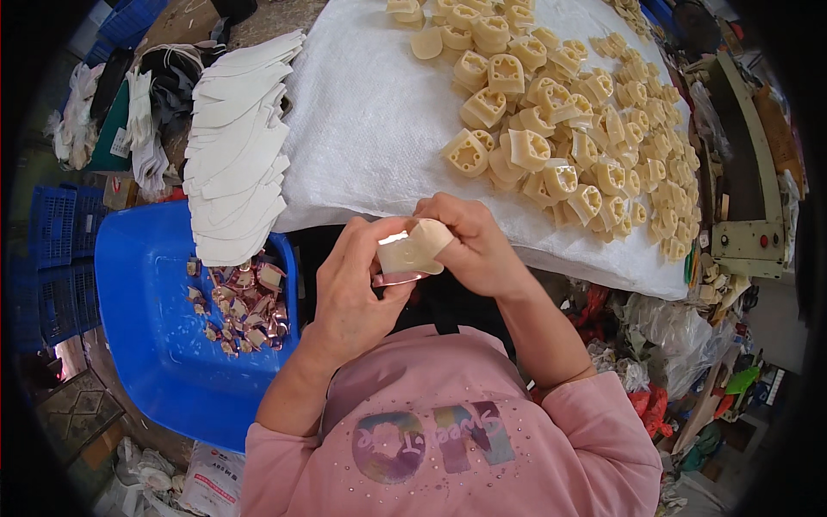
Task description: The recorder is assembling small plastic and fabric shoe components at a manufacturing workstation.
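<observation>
In front of my chest, both hands close on a small cream shoe heel [401,255] with shiny patches along its edge. My left hand [340,289] grips its left side, thumb underneath and fingers over the top. My right hand [481,246] pinches a curved cream flap at its right end; whether this is part of the heel or a separate piece I cannot tell. My fingers hide part of it. Beyond my right hand, a big heap of cream shoe heels [534,148], hollow with holes in them, covers the right of the table.
A white woven sheet [362,112] covers the table. Overlapping white cut pieces [237,146] lie along its left edge. Below them stands a blue basin [159,345] holding several shiny pinkish-metallic and cream pieces [245,306]. A pale metal machine [749,207] stands at right, near plastic bags [680,336].
</observation>
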`<state>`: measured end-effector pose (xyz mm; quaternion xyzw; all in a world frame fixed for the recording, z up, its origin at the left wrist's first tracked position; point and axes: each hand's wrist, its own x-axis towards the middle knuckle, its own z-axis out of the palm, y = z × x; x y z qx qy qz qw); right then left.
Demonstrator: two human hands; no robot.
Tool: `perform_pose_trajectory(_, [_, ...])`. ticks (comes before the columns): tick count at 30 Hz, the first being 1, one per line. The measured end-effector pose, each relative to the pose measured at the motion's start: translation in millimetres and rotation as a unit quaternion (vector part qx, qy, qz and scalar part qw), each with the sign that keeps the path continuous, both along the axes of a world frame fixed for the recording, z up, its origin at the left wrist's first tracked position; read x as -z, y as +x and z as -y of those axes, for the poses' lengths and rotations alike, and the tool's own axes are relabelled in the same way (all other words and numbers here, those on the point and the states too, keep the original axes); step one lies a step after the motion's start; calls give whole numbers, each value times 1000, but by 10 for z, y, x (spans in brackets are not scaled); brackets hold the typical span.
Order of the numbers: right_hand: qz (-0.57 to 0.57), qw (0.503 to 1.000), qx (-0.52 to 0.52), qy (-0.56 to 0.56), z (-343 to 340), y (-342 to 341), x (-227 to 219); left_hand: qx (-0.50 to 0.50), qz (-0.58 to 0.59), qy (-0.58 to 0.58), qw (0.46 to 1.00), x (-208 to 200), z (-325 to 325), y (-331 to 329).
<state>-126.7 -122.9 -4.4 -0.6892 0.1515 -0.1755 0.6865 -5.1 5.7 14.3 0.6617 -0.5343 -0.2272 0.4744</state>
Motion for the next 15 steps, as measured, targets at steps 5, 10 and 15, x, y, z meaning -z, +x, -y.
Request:
perform_pose_trajectory(5, [-56, 987, 106, -105, -113, 51, -49, -64, -74, -60, 993, 116, 91, -77])
perform_pose_trajectory(10, [60, 988, 20, 143, -75, -55, 46, -73, -11, -120, 990, 105, 123, -114])
perform_pose_trajectory(15, [27, 996, 78, -30, -200, 9, 89, -153, 59, -154, 974, 257, 191, -245])
